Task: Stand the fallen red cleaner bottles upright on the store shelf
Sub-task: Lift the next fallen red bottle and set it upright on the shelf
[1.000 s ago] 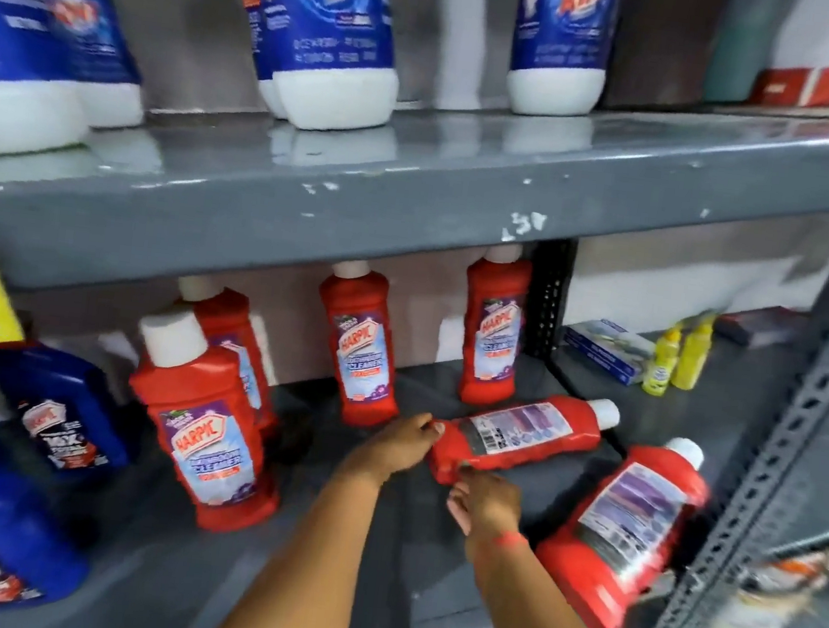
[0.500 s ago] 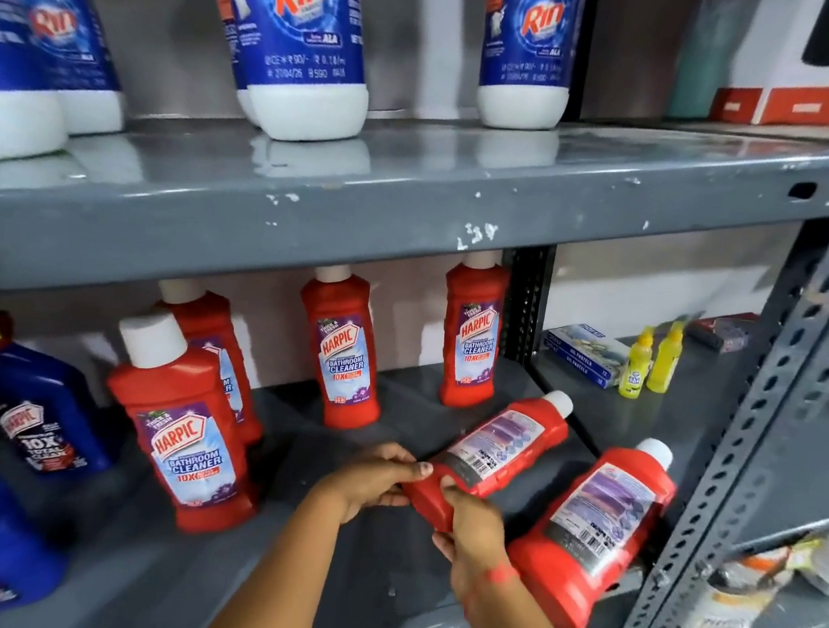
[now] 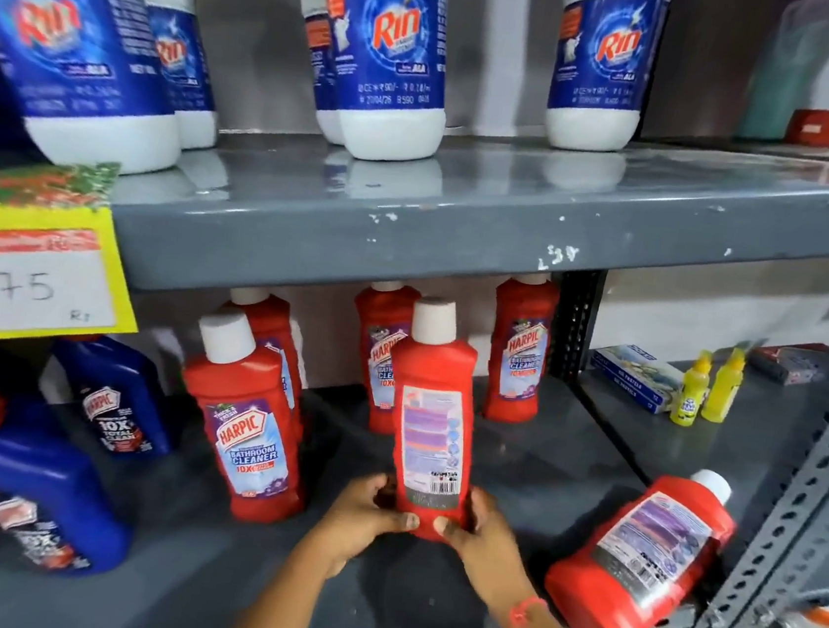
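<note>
My left hand [image 3: 364, 516] and right hand [image 3: 483, 533] clasp the base of an upright red cleaner bottle [image 3: 432, 421], back label toward me, on the lower shelf [image 3: 565, 465]. To its right, a second red bottle [image 3: 642, 564] lies fallen.

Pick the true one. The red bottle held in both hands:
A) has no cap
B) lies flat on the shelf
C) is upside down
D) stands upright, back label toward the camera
D: the held bottle is upright, white cap on top, barcode label facing the camera, left hand and right hand gripping its base.
</note>
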Tool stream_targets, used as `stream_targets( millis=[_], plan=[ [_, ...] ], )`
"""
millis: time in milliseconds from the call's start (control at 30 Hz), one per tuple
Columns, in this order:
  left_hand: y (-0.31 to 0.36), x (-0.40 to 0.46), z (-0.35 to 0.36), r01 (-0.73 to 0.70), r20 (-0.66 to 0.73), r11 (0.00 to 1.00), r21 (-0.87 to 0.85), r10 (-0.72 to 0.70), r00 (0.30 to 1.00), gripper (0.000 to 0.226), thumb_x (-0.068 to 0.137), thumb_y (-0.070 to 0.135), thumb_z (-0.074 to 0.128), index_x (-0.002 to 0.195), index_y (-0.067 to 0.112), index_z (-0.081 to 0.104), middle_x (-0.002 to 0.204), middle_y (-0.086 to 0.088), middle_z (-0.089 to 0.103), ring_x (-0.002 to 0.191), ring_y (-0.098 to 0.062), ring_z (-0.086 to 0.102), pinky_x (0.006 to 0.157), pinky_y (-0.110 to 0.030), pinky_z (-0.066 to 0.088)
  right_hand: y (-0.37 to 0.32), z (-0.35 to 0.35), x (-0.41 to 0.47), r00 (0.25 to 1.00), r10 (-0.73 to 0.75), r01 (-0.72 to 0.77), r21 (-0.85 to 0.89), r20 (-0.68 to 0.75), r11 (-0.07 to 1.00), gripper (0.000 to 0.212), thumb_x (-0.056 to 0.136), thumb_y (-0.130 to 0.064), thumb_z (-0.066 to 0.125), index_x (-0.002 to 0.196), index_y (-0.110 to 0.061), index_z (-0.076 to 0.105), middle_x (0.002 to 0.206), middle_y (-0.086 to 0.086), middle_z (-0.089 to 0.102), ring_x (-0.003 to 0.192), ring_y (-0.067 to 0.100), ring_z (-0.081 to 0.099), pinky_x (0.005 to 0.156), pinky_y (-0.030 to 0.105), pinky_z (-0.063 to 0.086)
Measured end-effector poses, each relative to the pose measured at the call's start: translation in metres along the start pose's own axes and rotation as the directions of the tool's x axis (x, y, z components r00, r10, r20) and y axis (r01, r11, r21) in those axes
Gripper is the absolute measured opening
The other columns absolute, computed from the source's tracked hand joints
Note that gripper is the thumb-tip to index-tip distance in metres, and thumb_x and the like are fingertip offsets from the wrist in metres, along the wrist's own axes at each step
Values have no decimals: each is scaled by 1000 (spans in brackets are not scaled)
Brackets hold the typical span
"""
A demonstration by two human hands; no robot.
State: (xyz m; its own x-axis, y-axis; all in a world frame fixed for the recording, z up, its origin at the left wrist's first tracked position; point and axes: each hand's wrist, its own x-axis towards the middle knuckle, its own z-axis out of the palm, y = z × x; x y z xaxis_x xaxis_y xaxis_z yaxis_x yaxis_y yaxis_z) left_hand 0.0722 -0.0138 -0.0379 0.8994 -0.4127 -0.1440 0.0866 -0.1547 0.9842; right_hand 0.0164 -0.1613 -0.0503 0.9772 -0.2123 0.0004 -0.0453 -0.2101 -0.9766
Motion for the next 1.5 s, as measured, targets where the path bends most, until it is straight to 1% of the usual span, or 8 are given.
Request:
stream_targets(
  millis=[167,467,700,800,1000,1133,1267,1500],
  plan=[
    [-4,3,-2,-76,-171,990,120,96,981,36,69,-10,67,95,13,59,102,-11,67,84,-13,62,66,-9,51,-2,5,22,993,8,6,-117,120,993,42,78,1,62,117,-9,49,120,6,60,106,16,55,96,30,42],
    [-8,19,-7,-20,-289,958,285,106,951,35,71,4,69,104,11,60,108,-7,68,91,-15,62,82,-26,47,-4,11,45,998,-5,21,-228,69,973,44,78,-2,63,120,-11,53,122,8,63,112,22,57,96,27,42],
    [-7,15,-14,11,-277,938,347,91,957,24,78,3,63,102,6,60,103,-3,65,94,-15,59,85,-26,44,-1,24,45,979,103,-89,82,-175,993,29,70,11,65,88,-9,56,95,13,65,86,20,57,78,28,44],
    [-6,9,-20,-8,-260,945,326,98,961,12,80,-2,59,89,4,61,90,-6,64,84,-14,56,81,-27,42,-2,31,45,969,95,-77,88,-228,993,26,71,14,60,94,2,64,98,20,68,84,19,57,75,24,45],
    [2,9,-23,43,-253,984,175,3,968,31,81,-7,52,59,14,54,62,-8,58,57,-17,51,60,-27,45,-8,36,44,979,110,-132,127,171,983,57,61,16,60,113,-9,56,97,6,67,88,16,60,82,27,49],
    [12,13,-27,86,-192,985,150,-56,980,18,79,-4,57,89,10,58,87,-12,61,67,-19,56,63,-27,49,-10,40,44,987,53,-61,50,151,997,59,57,7,73,105,-15,47,98,5,62,89,18,62,80,37,55],
    [19,14,-29,127,-18,964,233,-126,992,54,83,1,55,127,27,38,104,-4,58,71,-10,59,64,-22,49,-9,31,47,988,72,-65,-55,140,996,49,65,4,70,102,-15,43,100,5,61,95,22,58,92,46,50],
    [21,18,-35,111,5,954,279,-117,993,46,80,7,62,112,29,37,116,8,47,72,-7,61,61,-21,48,-12,22,43,979,93,-64,-157,182,985,54,65,-5,75,113,-8,49,115,13,65,105,27,61,96,46,48]
  ],
)
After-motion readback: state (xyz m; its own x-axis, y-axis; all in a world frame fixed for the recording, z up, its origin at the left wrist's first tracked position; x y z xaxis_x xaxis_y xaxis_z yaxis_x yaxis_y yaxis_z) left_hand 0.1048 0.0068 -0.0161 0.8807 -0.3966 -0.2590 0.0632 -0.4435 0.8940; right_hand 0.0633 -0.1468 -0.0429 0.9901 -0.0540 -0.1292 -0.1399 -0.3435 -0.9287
